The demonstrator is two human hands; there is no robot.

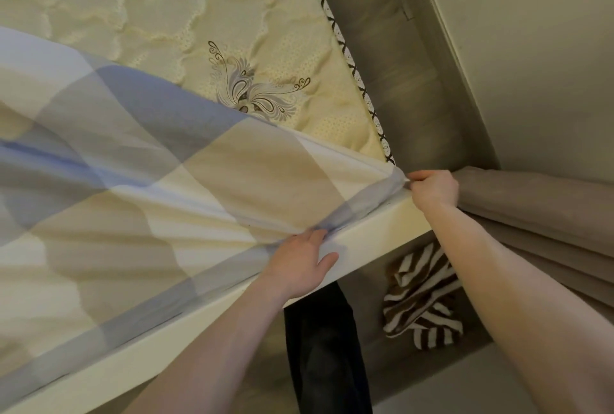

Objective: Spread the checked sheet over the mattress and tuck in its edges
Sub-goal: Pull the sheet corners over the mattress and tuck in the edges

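We are leaning over the near corner of the bed, with the checked sheet (149, 181) lying across the near and left part of the mattress (232, 31), whose quilted cream top is showing bare beyond the sheet's far edge. Our right hand (433, 189) is curling its fingers and thumb tightly around the sheet's corner, right at the mattress corner and just beside the brown curtain (531, 207). Our left hand (300, 264) is pressing fairly straight fingers, close together, onto the sheet's edge where it is meeting the cream bed frame (365, 234), with the thumb spreading apart over the rail. The sheet is running taut between the two hands. A striped cloth (422, 300) is lying on the floor below the frame.
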